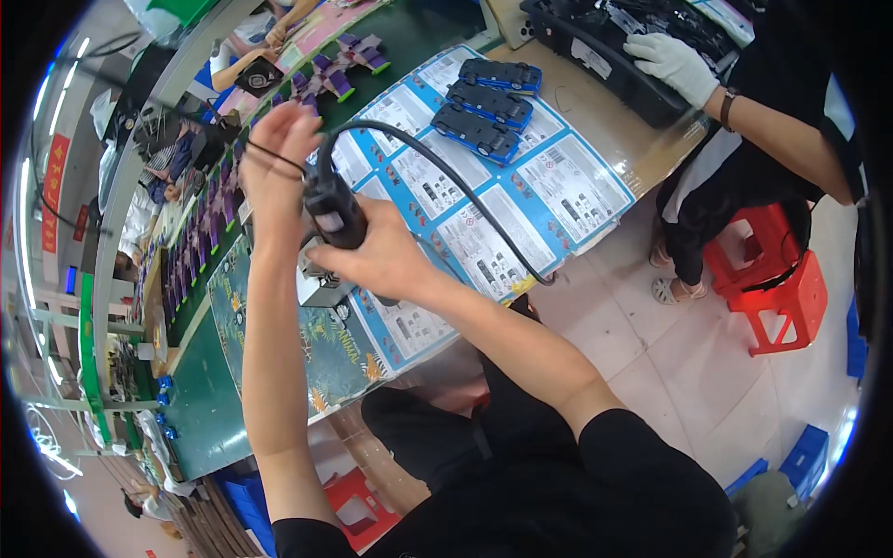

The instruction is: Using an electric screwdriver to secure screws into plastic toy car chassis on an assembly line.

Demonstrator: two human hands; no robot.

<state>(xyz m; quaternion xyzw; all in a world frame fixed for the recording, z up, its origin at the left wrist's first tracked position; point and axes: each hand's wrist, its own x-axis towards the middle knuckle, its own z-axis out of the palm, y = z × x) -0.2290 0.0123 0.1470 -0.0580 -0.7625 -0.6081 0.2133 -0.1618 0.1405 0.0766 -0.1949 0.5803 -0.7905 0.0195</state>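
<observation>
My right hand (386, 251) is wrapped round a black corded electric screwdriver (335, 212), held upright over the work table. Its thick black cable (446, 172) arcs from the top of the tool out to the right and down to the table's near edge. My left hand (279, 153) is raised just left of the screwdriver's top, its fingers blurred by motion. A thin dark cord crosses this hand. Below the tool, a small whitish block (321, 288) is partly hidden by my hands. Several blue toy cars (488, 107) lie with dark undersides up beyond the cable.
Printed blue-and-white sheets (567, 191) cover the table. A line of purple toy pieces (200, 219) runs along the green surface at left. At upper right, a co-worker's gloved hand (670, 65) reaches into a black bin (595, 70). Red stools (786, 298) stand at right.
</observation>
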